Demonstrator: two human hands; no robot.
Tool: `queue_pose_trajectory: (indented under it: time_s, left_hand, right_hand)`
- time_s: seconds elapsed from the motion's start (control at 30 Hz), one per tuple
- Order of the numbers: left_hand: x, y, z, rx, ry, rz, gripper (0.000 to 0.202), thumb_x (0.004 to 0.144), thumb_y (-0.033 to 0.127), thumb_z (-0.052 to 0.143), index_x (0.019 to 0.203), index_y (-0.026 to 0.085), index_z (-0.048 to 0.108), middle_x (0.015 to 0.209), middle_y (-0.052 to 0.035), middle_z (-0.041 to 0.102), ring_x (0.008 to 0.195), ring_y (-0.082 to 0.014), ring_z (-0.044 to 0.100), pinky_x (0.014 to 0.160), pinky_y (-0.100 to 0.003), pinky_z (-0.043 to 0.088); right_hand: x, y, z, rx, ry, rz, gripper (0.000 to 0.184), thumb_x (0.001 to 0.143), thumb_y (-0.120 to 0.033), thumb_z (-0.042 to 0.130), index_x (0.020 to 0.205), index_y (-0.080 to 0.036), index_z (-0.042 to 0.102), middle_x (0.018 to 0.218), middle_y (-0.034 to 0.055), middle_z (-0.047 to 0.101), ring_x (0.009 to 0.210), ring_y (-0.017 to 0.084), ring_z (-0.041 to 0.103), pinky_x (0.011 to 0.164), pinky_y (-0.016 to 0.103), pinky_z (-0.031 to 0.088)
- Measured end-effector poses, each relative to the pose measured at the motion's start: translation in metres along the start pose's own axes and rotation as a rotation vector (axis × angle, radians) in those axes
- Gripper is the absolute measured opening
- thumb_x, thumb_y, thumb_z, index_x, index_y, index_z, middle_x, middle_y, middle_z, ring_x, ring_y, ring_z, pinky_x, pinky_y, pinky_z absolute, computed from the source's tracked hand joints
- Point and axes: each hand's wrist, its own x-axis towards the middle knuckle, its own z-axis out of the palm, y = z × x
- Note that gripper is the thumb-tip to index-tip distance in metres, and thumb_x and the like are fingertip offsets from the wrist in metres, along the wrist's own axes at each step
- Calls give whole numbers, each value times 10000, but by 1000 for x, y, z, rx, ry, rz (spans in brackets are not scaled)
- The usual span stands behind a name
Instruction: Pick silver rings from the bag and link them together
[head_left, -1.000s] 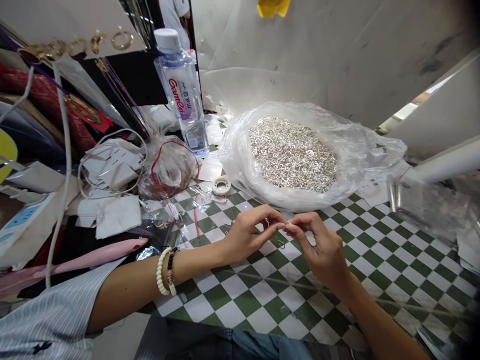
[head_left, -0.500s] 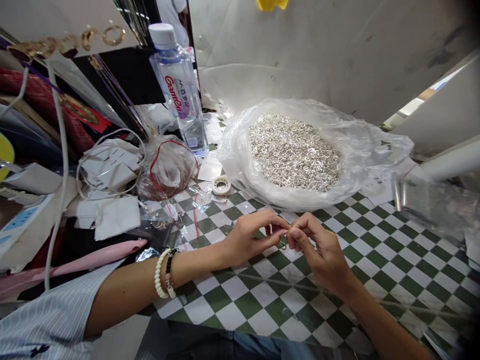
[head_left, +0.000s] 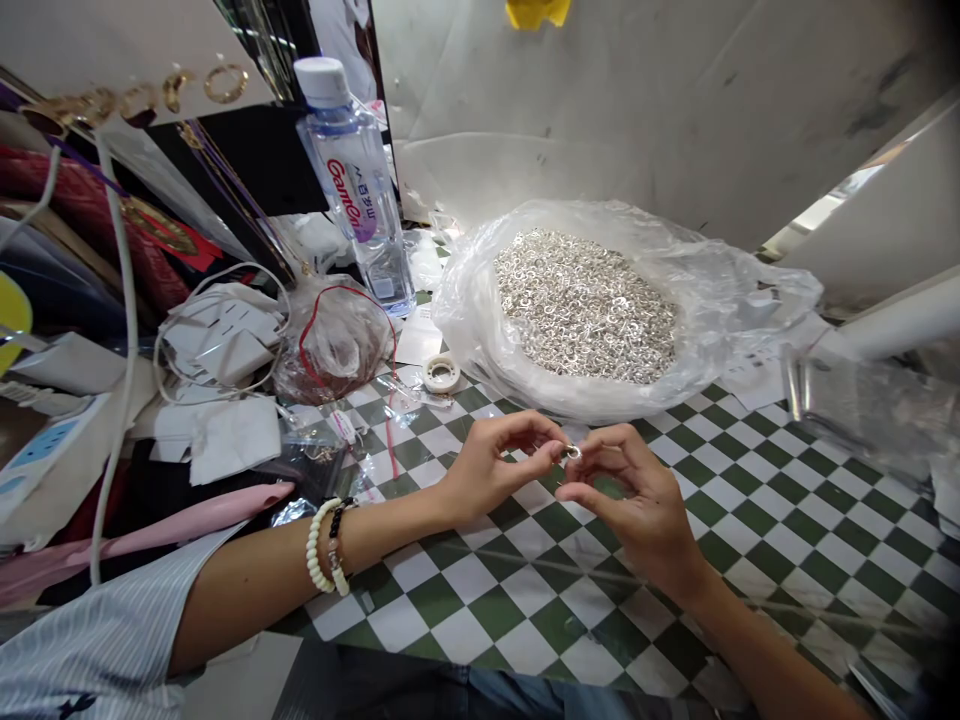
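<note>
The left hand [head_left: 496, 468] pinches a ring [head_left: 574, 453] near the bag [head_left: 466, 312], seemingly mid-fiddle; the right hand [head_left: 646, 498] (spread, not pinching) should next go gently.

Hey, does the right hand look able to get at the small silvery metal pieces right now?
Probably yes: the small silvery metal pieces lie exposed in the open translucent plastic bag, just beyond the right hand, with only the bag's crumpled near edge seeming to intervene.

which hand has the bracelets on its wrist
The left hand, pinching the small ring: beaded bracelets circle its wrist, while the right hand shows none.
</note>
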Motion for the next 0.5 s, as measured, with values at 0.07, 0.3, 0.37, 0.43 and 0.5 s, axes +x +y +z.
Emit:
queue_pose_trajectory:
  time_s: [0.07,0.3,0.37,0.43,0.5]
  left_hand:
    - [1,0,0,-114,-10,-76,165,933,292,656,903,133,686,797,-48,693,678,-94,638,638,-194,539]
    - [2,-1,1,-182,4,-120,237,911,374,683,862,142,678,774,-37,669,660,-91,615,634,-204,542]
    - [2,-1,1,-175,-3,-123,247,908,381,685,852,141,672,775,-36,666,661,-90,606,638,-205,535]
    - [2,-1,1,-167,-16,-138,241,909,374,681,864,137,674,783,-38,665,668,-90,603,644,-206,528]
    - [1,0,0,-167,-24,-155,233,913,365,675,878,134,676,776,-36,658,667,-88,597,641,-201,516]
  right_hand:
    - [-2,2,3,-7,65,-25,360,810,-252,806,1069,-254,555,785,-47,683,722,123,683,694,216,568]
    - [-2,-1,5,-120,106,-99,251,885,-212,720,1113,-253,624,799,-25,710,700,138,705,696,254,610]
    - [-2,-1,4,-121,122,-95,201,904,-210,693,1096,-256,654,811,-19,712,679,135,699,672,252,608]
    - [-2,0,4,-116,150,-86,122,922,-203,662,1031,-253,686,853,-8,717,661,125,690,628,239,595]
    - [-3,0,3,-117,170,-90,115,920,-188,660,1010,-251,696,858,-7,719,662,122,687,615,231,585]
